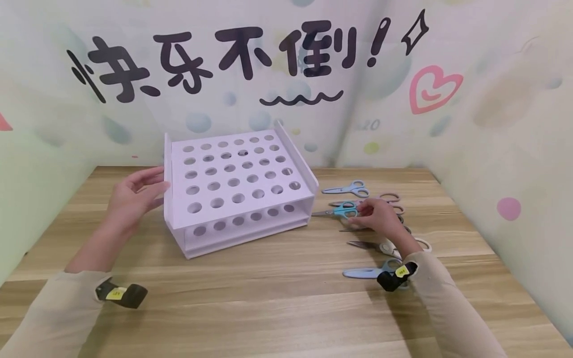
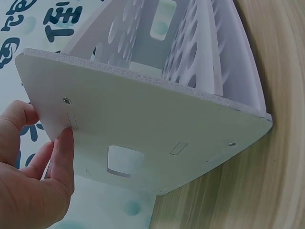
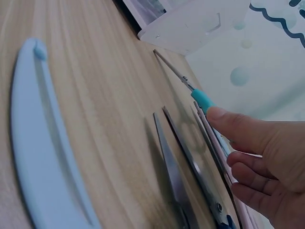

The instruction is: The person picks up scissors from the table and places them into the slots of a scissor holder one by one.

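Observation:
A white rack (image 1: 203, 197) with rows of round holes stands on the table, its top panel sloping toward the person. My left hand (image 1: 127, 201) holds its left side panel (image 2: 124, 105), thumb at the upper edge and fingertips on the outer face. To the right of the rack, my right hand (image 1: 380, 219) pinches a pair of turquoise scissors (image 1: 343, 210) by the handle (image 3: 202, 99). Their blades point left toward the rack's lower right corner. In the right wrist view the scissors look raised off the table.
Several more scissors lie around the right hand: a light blue pair (image 1: 358, 189) behind, a pink-handled pair (image 1: 390, 198), a white-handled pair (image 1: 387, 246) and another light blue pair (image 1: 363, 273) nearer. A printed cloth wall (image 1: 215, 114) rises behind the wooden table (image 1: 250, 308).

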